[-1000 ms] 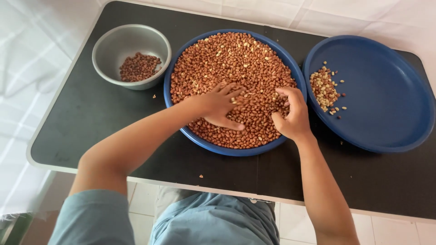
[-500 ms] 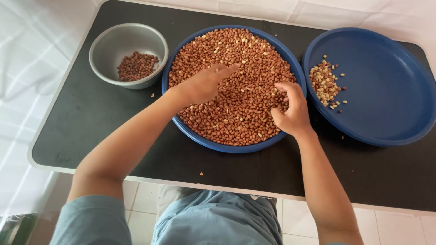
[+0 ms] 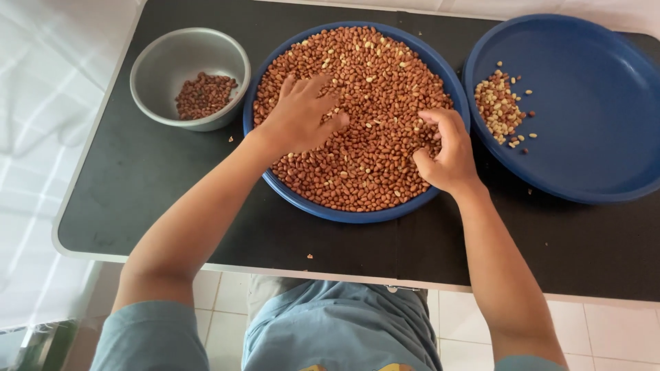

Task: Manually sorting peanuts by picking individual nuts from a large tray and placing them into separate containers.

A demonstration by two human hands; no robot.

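Peanuts beneath the left hand [image 3: 299, 117] are covered by palm and spread fingers; its palm side can't be seen. Fingertips of the right hand [image 3: 443, 148] are curled under, so whether anything is pinched betw. them can't be told. Near rim of the centre blue plate [image 3: 357, 216] is partly hidden by both forearms. The right blue plate [image 3: 591, 103] is cut off at top and right edges; table [image 3: 172, 206] corners at top are cut too. Contents of the grey bowl [image 3: 189, 58] are too small to identify w/ certainty; same for specks on the table. Torso and shoulders are cropped at the bottom edge.
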